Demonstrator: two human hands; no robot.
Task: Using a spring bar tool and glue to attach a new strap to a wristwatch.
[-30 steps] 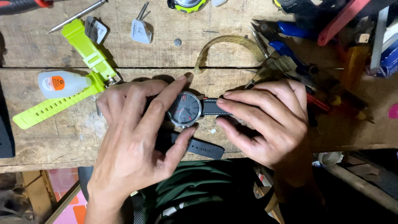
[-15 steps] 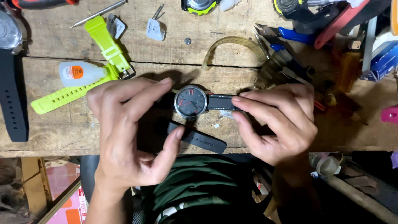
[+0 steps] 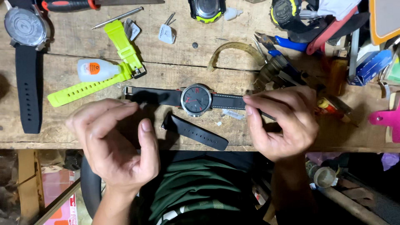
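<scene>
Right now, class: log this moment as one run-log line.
left hand: open, off watch | right hand: pinching strap end | watch: flat on wooden bench | loose black strap: beside it

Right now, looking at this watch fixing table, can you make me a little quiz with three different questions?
1. True or false: the left hand is gripping the grey-faced watch.
2. Which hand pinches the watch's strap: left or right?
3. What lies nearest the loose black strap piece? A) the lime green strap B) the grey-faced watch C) the blue pliers

Key:
1. False. The left hand hovers open, touching nothing.
2. The right hand, at the strap's end.
3. B.
</scene>
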